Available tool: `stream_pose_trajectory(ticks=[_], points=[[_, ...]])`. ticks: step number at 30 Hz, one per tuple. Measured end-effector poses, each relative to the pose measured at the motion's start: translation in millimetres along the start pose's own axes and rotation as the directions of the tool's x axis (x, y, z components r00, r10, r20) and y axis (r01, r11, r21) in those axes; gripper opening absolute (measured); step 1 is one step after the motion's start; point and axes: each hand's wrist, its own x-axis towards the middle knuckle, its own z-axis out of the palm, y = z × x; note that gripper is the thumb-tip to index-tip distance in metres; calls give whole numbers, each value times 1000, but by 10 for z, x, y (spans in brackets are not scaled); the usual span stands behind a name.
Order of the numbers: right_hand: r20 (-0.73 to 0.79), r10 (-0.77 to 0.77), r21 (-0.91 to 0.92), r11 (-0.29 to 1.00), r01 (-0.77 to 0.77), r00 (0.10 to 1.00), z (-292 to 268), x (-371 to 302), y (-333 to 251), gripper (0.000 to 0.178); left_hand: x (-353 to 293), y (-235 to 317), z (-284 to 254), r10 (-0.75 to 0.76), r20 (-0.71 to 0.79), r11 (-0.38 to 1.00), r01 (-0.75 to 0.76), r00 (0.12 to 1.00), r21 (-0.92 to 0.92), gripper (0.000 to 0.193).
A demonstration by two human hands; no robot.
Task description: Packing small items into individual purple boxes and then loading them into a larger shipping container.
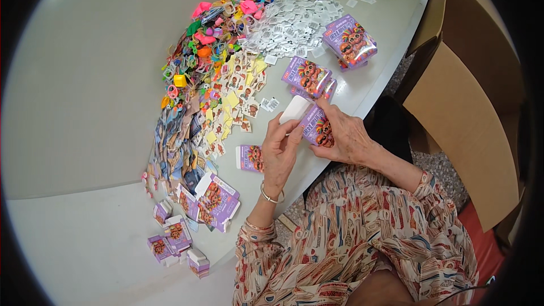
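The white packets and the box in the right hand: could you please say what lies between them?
In the head view, at least two purple boxes lie between the white packets and the held box in the right hand.

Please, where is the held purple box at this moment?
In the head view, the box is right of centre, between the left hand and right hand, below other boxes.

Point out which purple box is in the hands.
The purple box between the left hand and right hand, held by both; the other purple boxes are stacked or lie loose, outside the grip.
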Motion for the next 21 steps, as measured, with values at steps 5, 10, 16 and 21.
stream_pose_trajectory(ticks=[5,10,16,21], points=[[56,31,24,999,-32,998,-70,58,-61,98,34,98,19,18,40,999,-16,999,-31,30],[65,-4,34,999,1,998,-89,93,-49,94,21,228,121,-20,-51,933,0,998,-359,37],[34,-46,104,994,42,998,-61,92,-20,78,-10,148,25,-363,244,550,419,899,-722,34],[77,-74,88,994,67,994,-74,60,27,76,69,4,1,-361,336,671,492,870,-555,33]])
